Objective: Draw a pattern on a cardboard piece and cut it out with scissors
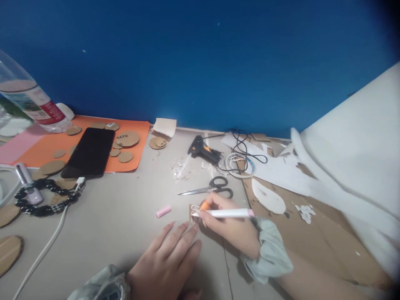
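Note:
My right hand is closed around a white marker with a pink end, its tip at a small brown cardboard piece with pale marks on it. A small orange object also shows at the fingertips of that hand; its kind is unclear. My left hand lies palm down with fingers stretched, the fingertips at the near edge of the cardboard piece. To its upper left rests a pink marker cap. Black-handled scissors lie just beyond my right hand.
A black glue gun with its cable lies at the back, beside a roll of tape. Leftward are a phone, orange paper, cardboard discs, a bottle and a beaded bracelet. Brown cardboard covers the right.

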{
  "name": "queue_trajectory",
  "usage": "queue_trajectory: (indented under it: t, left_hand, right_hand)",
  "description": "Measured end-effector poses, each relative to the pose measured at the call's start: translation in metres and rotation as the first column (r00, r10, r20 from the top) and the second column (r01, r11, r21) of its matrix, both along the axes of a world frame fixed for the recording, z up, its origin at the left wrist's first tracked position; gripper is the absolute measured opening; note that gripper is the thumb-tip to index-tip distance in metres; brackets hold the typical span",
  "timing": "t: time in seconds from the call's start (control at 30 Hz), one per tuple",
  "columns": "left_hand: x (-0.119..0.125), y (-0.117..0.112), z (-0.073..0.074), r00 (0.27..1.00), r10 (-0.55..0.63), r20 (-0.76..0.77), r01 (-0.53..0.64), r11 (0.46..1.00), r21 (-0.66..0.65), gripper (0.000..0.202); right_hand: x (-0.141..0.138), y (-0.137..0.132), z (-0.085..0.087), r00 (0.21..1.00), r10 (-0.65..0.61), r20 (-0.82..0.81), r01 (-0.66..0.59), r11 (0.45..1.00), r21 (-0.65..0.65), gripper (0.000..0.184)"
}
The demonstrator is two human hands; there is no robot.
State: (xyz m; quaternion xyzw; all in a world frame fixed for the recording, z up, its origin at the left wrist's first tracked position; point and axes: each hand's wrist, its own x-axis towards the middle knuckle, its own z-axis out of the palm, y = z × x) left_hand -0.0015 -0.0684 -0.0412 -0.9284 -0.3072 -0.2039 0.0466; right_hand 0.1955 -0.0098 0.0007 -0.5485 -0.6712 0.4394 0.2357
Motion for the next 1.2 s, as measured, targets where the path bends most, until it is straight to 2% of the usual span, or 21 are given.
queue_trajectory:
  t: [0.37,0.4,0.47,0.6,0.83,1.0,1.03,1.2]
  left_hand:
    - [-0.002,-0.002,0.010,1.000,0.014,-0.017,-0.015,0.998,-0.057,0.051]
    - [-0.002,-0.002,0.010,0.997,0.034,-0.062,-0.040,0.995,-0.091,0.050]
    - [-0.001,-0.001,0.009,1.000,0.017,0.002,-0.017,0.999,-0.036,0.049]
    - [-0.001,0.000,0.007,1.000,0.010,0.000,-0.010,0.999,-0.051,0.048]
    - [0.001,-0.003,0.010,0.999,0.032,-0.007,-0.033,0.996,-0.087,0.048]
    - [0.000,-0.003,0.012,0.998,0.031,-0.062,-0.040,0.990,-0.138,0.050]
    - [0.000,-0.003,0.012,1.000,0.013,-0.015,-0.015,0.995,-0.102,0.050]
    - [0.002,-0.006,0.013,0.997,0.064,-0.036,-0.069,0.984,-0.164,0.048]
  right_hand:
    - [0.003,0.000,-0.002,0.997,0.015,0.070,-0.019,0.998,0.056,0.018]
    - [0.003,-0.001,-0.002,0.997,0.012,0.079,-0.017,0.998,0.067,0.019]
    - [0.003,-0.001,-0.002,0.995,-0.012,0.101,0.002,0.996,0.090,0.022]
    - [0.003,-0.002,-0.001,0.994,-0.059,0.092,0.049,0.993,0.108,0.024]
    - [0.000,-0.003,0.003,1.000,0.021,0.017,-0.022,0.998,0.056,0.016]
    - [0.001,-0.002,0.000,0.999,0.030,0.022,-0.032,0.998,0.055,0.015]
    - [0.002,-0.002,0.000,0.999,0.033,0.028,-0.034,0.998,0.052,0.015]
    - [0.004,-0.003,0.001,0.997,0.022,0.079,-0.028,0.996,0.085,0.019]
